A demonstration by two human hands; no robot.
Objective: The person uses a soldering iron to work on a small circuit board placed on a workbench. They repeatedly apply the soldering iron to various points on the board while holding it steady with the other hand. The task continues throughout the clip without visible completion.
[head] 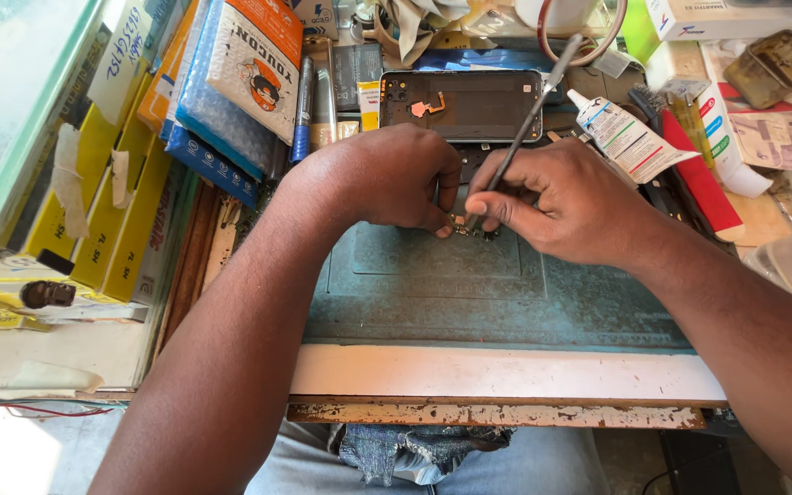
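The bench [506, 376] carries a worn teal work mat [433, 293], with yellow boxes [112, 220] and padded packets [231, 82] stacked along its left edge. At the mat's far side lies an opened phone shell [469, 105], inside facing up, and just right of it a white glue tube [630, 137]. The left hand [391, 179] is curled, its fingertips pressing a small circuit part [469, 227] down on the mat. The right hand [566, 206] pinches a thin metal tool [529, 119] like a pen, tip touching that part between both hands.
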